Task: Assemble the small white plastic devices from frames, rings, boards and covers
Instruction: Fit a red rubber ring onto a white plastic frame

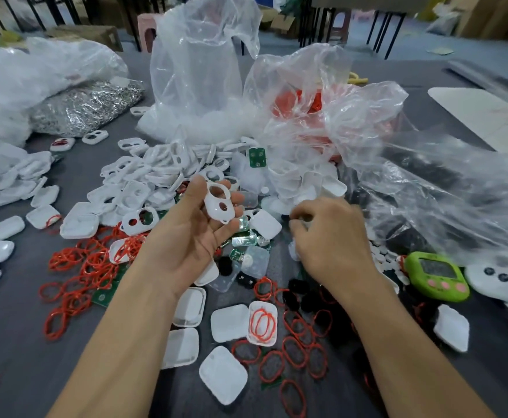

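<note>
Holding white frame [218,204] in left hand [190,236]; right hand [334,236] grip unclear; cluttered grey table [17,333].

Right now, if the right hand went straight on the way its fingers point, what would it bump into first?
Probably the square white cover lying just beyond the right hand, though depth is hard to judge.

Left hand [196,236] palm-up cradling a white frame [218,203], right hand [331,236] fingers curled down into scattered parts
</note>
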